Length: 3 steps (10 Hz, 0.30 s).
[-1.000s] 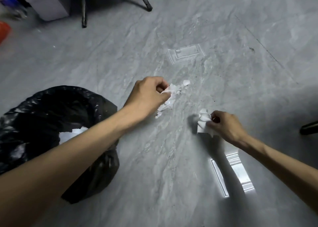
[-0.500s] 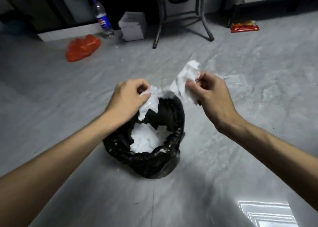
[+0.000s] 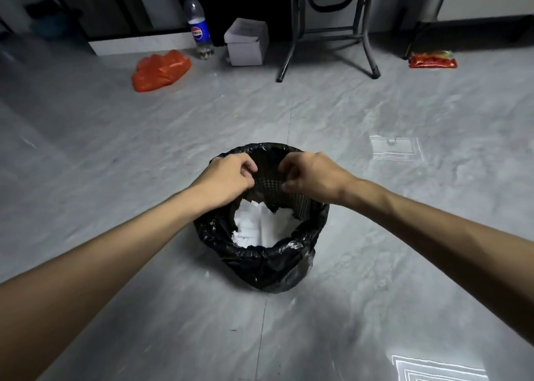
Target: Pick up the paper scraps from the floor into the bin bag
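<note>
A black bin bag (image 3: pixel 260 255) lines a dark mesh basket (image 3: pixel 270 175) standing on the grey floor in the middle of the view. White paper scraps (image 3: pixel 260 227) lie piled inside it. My left hand (image 3: pixel 228 178) hovers over the bag's far left rim, fingers curled in with no paper showing. Just to its right, my right hand (image 3: pixel 312 175) hangs over the far right rim with fingers bent and apart, holding nothing. No scraps show on the floor near the bag.
Along the far wall are an orange plastic bag (image 3: pixel 160 70), a cola bottle (image 3: pixel 198 25), a white box (image 3: pixel 247 42), metal furniture legs (image 3: pixel 329 34) and a red snack packet (image 3: pixel 432 60). Light patches (image 3: pixel 397 149) reflect off the glossy floor.
Both hands carried white scraps from the floor to the bag and let them fall in. Neither hand shows any paper now. The view swung from the floor patch to the bag.
</note>
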{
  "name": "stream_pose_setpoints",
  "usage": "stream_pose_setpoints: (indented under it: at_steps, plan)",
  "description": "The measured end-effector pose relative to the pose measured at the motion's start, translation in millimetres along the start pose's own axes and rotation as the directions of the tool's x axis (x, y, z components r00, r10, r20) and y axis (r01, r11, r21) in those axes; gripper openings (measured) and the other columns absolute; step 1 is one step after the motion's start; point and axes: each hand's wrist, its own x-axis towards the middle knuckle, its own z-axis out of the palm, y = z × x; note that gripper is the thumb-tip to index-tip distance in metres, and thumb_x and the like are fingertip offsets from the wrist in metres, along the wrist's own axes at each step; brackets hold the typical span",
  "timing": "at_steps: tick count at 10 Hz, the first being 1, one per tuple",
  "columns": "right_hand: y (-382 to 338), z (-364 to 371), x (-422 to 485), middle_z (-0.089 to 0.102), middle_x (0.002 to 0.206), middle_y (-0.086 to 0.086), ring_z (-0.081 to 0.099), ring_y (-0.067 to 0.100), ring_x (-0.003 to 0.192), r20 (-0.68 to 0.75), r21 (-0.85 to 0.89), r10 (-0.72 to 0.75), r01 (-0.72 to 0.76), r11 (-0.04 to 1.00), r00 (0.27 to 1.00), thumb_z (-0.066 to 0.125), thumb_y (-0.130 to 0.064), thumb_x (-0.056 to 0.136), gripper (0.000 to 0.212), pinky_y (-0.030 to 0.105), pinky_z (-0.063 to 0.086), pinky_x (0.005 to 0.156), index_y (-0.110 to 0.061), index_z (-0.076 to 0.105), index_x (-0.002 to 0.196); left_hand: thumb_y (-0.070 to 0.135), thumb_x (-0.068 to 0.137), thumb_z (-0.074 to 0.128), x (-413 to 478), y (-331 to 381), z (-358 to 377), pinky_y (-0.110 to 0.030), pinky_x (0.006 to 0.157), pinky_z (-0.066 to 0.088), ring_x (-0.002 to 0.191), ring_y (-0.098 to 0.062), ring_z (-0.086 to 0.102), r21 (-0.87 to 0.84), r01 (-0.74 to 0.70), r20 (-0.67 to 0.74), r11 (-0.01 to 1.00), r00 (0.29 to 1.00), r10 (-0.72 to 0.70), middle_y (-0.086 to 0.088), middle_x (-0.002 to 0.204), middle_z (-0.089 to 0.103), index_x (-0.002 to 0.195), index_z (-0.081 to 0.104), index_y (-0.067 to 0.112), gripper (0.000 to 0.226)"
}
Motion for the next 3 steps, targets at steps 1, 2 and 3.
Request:
stream_pose_setpoints:
  at_steps: [1, 2, 3]
  plan:
    - [7, -16, -12, 0.069, 0.086, 0.0, 0.059, 0.009, 0.069, -0.047, 0.149, 0.005, 0.002, 0.989, 0.999, 0.067, -0.013, 0.083, 0.027, 0.011, 0.04, 0.058, -0.014, 0.066, 0.109, 0.015, 0.079, 0.059, -1, 20, 1, -0.028, 0.079, 0.05, 0.085, -0.014, 0.064, 0.055, -0.083, 0.037, 0.995, 0.996, 0.081, 0.009, 0.09, 0.07, 0.1, 0.065, 0.024, 0.024]
    - [14, -31, -21, 0.069, 0.083, 0.001, 0.062, 0.012, 0.065, -0.024, 0.159, 0.046, -0.042, 0.986, 0.999, 0.064, -0.011, 0.084, 0.021, 0.013, 0.045, 0.059, -0.012, 0.067, 0.105, 0.02, 0.079, 0.061, 2, 36, 0, -0.031, 0.078, 0.053, 0.085, -0.016, 0.066, 0.038, -0.11, 0.088, 0.993, 0.99, 0.106, 0.009, 0.089, 0.071, 0.1, 0.064, 0.024, 0.021]
    - [19, -61, -30, 0.072, 0.083, 0.003, 0.065, 0.015, 0.062, 0.044, 0.061, 0.101, -0.103, 0.993, 0.994, 0.063, -0.013, 0.084, 0.016, 0.02, 0.046, 0.054, -0.015, 0.068, 0.099, 0.023, 0.081, 0.061, 12, 60, -7, -0.031, 0.081, 0.051, 0.089, -0.015, 0.064, 0.076, -0.148, 0.199, 0.986, 0.971, 0.131, 0.009, 0.092, 0.071, 0.106, 0.062, 0.025, 0.026]
